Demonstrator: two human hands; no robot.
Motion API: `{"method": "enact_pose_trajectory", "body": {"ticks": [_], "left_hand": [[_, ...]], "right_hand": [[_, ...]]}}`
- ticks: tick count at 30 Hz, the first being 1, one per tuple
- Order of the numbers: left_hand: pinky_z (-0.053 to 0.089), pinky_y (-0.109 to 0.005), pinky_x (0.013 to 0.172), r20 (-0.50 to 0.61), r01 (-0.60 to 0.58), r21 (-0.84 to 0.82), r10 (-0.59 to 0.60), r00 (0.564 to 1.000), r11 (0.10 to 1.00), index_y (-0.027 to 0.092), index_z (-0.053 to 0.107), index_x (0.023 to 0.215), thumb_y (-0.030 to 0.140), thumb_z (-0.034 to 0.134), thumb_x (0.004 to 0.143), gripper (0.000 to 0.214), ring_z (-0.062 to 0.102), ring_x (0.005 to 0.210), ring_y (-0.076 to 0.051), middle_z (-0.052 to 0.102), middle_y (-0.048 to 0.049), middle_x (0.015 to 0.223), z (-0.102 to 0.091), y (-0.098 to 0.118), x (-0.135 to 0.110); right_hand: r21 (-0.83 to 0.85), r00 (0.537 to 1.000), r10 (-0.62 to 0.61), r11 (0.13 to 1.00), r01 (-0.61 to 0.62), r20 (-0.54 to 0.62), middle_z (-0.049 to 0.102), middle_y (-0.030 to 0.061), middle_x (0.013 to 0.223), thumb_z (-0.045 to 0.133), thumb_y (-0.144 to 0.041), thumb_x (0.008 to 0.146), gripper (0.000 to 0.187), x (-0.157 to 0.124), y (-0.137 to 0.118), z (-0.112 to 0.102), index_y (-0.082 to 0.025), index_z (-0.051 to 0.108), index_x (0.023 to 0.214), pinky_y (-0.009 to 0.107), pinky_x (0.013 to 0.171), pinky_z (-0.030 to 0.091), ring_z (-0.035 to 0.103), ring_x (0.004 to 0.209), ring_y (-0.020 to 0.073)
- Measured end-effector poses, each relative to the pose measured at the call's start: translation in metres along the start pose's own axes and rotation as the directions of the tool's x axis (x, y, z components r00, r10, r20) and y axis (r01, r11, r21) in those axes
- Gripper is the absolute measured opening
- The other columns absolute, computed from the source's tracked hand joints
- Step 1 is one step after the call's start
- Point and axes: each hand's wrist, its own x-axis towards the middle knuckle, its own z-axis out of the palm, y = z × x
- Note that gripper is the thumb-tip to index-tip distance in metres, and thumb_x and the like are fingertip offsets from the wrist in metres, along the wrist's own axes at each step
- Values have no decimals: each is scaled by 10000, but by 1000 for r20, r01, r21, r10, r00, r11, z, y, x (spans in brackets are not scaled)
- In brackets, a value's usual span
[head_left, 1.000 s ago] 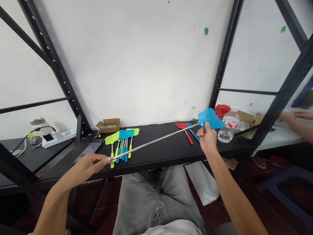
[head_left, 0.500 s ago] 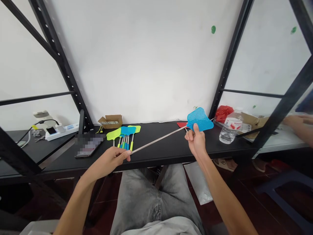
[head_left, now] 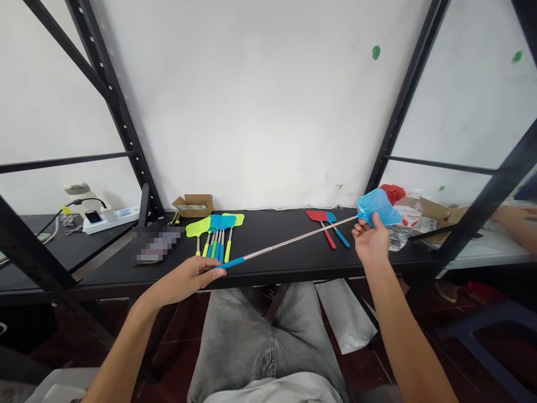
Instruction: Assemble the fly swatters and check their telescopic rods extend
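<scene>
I hold a blue fly swatter [head_left: 293, 240] with a long, extended metal rod above the black table [head_left: 285, 257]. My left hand [head_left: 188, 279] pinches its blue handle at the table's front edge. My right hand [head_left: 371, 242] grips the blue mesh head [head_left: 377, 206] at the right. A bunch of several green and blue swatters [head_left: 215, 232] lies on the table behind my left hand. Two short swatters, one red [head_left: 321, 223] and one blue [head_left: 337, 229], lie left of my right hand.
A phone [head_left: 155, 246] lies at the table's left, a small cardboard box [head_left: 193, 205] by the wall. A water bottle [head_left: 405, 221] and red bag [head_left: 393, 193] stand at the right. Black rack posts [head_left: 398, 112] frame the table. Another person's arm [head_left: 518, 221] shows at far right.
The rod has been drawn out longer: my right hand carried the mesh head to the right, and the blue handle now shows beyond my left fingers.
</scene>
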Motion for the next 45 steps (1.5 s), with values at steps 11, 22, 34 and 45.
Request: {"method": "enact_pose_trajectory", "body": {"ticks": [11, 22, 34, 45], "left_hand": [[336, -221, 614, -61, -29, 44, 32, 998, 999, 163, 616, 790, 519, 395, 945, 447, 461, 689, -148, 540, 0, 725, 4, 0, 1], [226, -230, 526, -29, -93, -64, 92, 995, 994, 164, 663, 857, 524, 386, 950, 463, 301, 563, -107, 352, 43, 594, 20, 29, 11], [249, -238, 566, -193, -188, 35, 191, 962, 982, 176, 518, 746, 472, 369, 974, 402, 368, 606, -118, 389, 40, 646, 46, 53, 28], [267, -220, 528, -290, -202, -208, 137, 947, 957, 170, 545, 796, 489, 364, 971, 407, 353, 562, -105, 384, 47, 610, 83, 53, 52]], "right_hand": [[-27, 987, -135, 990, 138, 86, 417, -64, 526, 597, -515, 867, 354, -3, 5, 1, -168, 596, 799, 203, 465, 354, 396, 477, 77], [-90, 974, -165, 980, 180, 154, 365, -82, 455, 622, -569, 840, 428, -29, 5, 25, -190, 499, 685, 225, 473, 363, 377, 440, 83], [-137, 961, -115, 979, 153, 252, 369, -64, 417, 573, -601, 856, 483, -68, 48, 54, -213, 455, 595, 261, 466, 333, 367, 419, 98], [-360, 795, 257, 932, -53, 549, 532, -18, 571, 601, -555, 847, 418, -101, 78, 61, -165, 690, 969, 238, 470, 339, 454, 499, 106]]}}
